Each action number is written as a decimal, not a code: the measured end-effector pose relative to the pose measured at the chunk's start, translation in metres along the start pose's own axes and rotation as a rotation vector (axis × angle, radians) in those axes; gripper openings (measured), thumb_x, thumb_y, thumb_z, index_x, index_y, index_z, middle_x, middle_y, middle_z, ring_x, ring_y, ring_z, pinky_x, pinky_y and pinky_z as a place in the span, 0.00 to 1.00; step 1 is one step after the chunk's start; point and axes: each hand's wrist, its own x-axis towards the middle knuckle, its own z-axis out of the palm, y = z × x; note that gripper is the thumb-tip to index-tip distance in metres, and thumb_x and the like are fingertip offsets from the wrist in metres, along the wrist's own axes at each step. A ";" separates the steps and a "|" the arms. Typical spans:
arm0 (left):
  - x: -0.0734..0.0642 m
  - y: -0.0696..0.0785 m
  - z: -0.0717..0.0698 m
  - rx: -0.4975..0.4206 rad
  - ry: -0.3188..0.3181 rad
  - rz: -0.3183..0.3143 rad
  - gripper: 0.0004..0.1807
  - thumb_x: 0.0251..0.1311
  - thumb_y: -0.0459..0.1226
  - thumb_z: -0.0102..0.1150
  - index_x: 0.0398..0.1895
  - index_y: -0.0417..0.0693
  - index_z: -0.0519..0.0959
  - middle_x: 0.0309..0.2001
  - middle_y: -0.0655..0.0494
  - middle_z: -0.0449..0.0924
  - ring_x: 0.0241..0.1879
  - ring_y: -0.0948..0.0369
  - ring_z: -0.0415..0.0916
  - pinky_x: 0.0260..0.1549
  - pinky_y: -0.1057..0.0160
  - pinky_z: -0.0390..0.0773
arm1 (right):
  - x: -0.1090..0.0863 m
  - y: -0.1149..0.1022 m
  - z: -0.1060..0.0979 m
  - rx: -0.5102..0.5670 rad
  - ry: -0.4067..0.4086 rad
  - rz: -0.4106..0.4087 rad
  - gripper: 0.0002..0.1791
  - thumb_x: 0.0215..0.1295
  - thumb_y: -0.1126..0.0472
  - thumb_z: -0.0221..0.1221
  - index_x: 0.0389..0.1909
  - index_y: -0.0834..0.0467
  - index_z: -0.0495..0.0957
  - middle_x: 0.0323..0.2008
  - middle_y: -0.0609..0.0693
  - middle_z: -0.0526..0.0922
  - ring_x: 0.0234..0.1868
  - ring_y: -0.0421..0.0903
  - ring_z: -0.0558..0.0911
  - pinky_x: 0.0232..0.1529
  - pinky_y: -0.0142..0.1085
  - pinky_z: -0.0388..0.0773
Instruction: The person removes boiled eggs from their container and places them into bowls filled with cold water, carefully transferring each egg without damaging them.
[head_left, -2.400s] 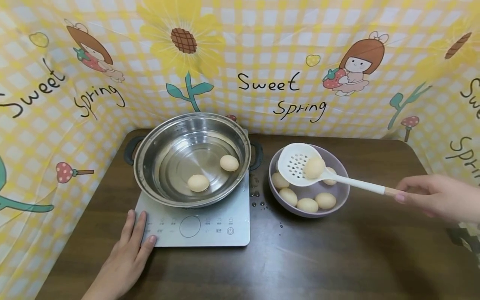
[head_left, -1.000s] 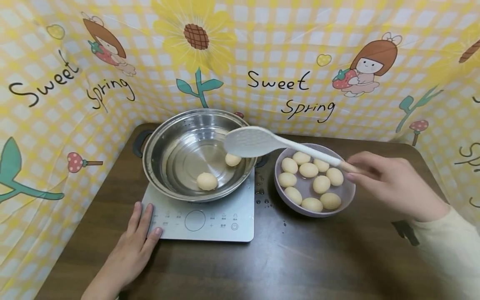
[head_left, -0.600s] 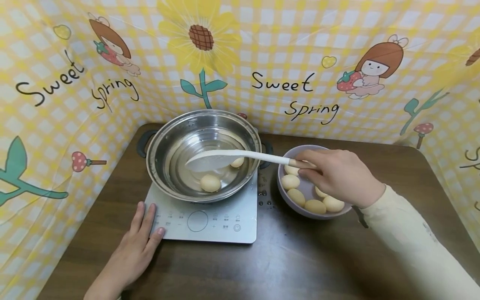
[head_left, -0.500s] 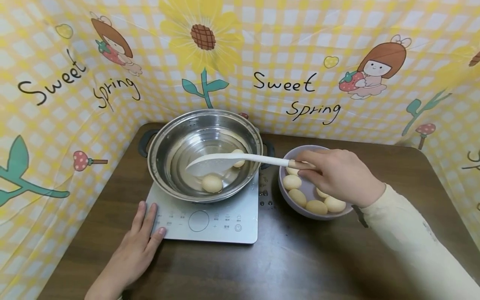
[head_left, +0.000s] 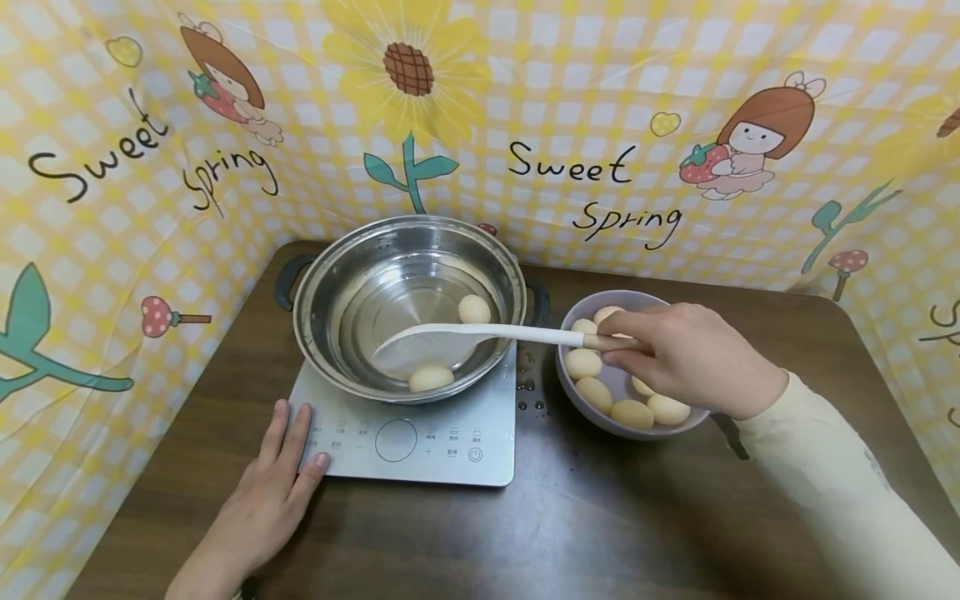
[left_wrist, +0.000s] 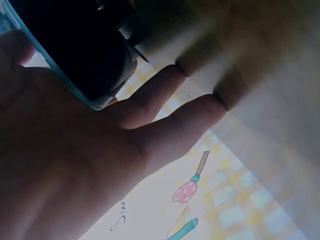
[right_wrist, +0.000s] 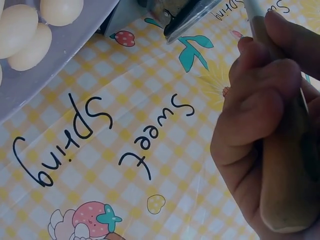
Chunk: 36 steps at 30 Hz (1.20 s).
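In the head view my right hand (head_left: 686, 354) grips the wooden handle (head_left: 611, 342) of a white slotted spoon. The spoon's head (head_left: 420, 335) dips into the water in a steel pot (head_left: 318, 354). One egg (head_left: 475, 309) lies behind the spoon and another egg (head_left: 432, 378) in front of it. In the right wrist view the fingers (right_wrist: 255, 115) curl round the handle (right_wrist: 285, 185). My left hand (head_left: 262, 500) rests with extended fingers at the left front edge of the white induction cooker (head_left: 450, 467).
A lilac bowl (head_left: 558, 367) with several eggs stands right of the cooker, partly hidden under my right hand. Water drops (head_left: 531, 406) lie between them. The pot has dark side handles (head_left: 288, 283). A patterned cloth (head_left: 570, 83) hangs behind the brown table (head_left: 570, 533).
The slotted spoon earlier carried an egg over the bowl. That egg went into the bowl, and the spoon moved left into the pot. The two pot eggs have shifted apart. My left hand stays put.
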 end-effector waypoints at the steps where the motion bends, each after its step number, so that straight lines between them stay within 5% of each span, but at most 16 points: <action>1: 0.000 0.000 0.000 -0.001 0.000 -0.002 0.41 0.80 0.56 0.35 0.82 0.49 0.33 0.79 0.45 0.17 0.69 0.22 0.43 0.56 0.21 0.53 | 0.000 0.000 -0.001 0.006 -0.013 0.006 0.09 0.62 0.60 0.71 0.40 0.46 0.83 0.23 0.32 0.75 0.18 0.32 0.65 0.19 0.33 0.64; 10: 0.000 -0.001 -0.001 -0.004 0.005 0.002 0.41 0.80 0.56 0.36 0.82 0.48 0.34 0.79 0.45 0.17 0.71 0.25 0.42 0.57 0.22 0.53 | 0.000 -0.002 -0.006 0.077 -0.116 0.029 0.04 0.65 0.60 0.69 0.39 0.49 0.84 0.17 0.31 0.67 0.16 0.30 0.61 0.18 0.31 0.63; 17: -0.001 0.000 -0.001 -0.006 0.005 0.001 0.41 0.79 0.56 0.35 0.82 0.49 0.34 0.79 0.45 0.17 0.71 0.25 0.42 0.58 0.23 0.52 | 0.010 -0.004 -0.011 0.120 -0.212 0.033 0.01 0.68 0.60 0.66 0.38 0.50 0.85 0.19 0.31 0.71 0.17 0.31 0.65 0.20 0.32 0.67; 33: -0.001 0.001 0.000 -0.012 0.002 0.006 0.41 0.80 0.56 0.35 0.82 0.48 0.34 0.79 0.45 0.17 0.73 0.28 0.39 0.59 0.23 0.51 | 0.016 0.005 -0.026 0.313 -0.432 0.214 0.04 0.74 0.57 0.60 0.42 0.47 0.84 0.24 0.38 0.75 0.26 0.39 0.71 0.29 0.34 0.71; 36: -0.001 0.000 -0.001 -0.007 0.003 0.004 0.41 0.80 0.55 0.35 0.82 0.48 0.34 0.79 0.44 0.17 0.73 0.28 0.41 0.58 0.23 0.52 | 0.012 0.007 -0.032 0.363 -0.448 0.263 0.05 0.75 0.55 0.59 0.42 0.46 0.84 0.22 0.41 0.74 0.21 0.40 0.71 0.23 0.35 0.72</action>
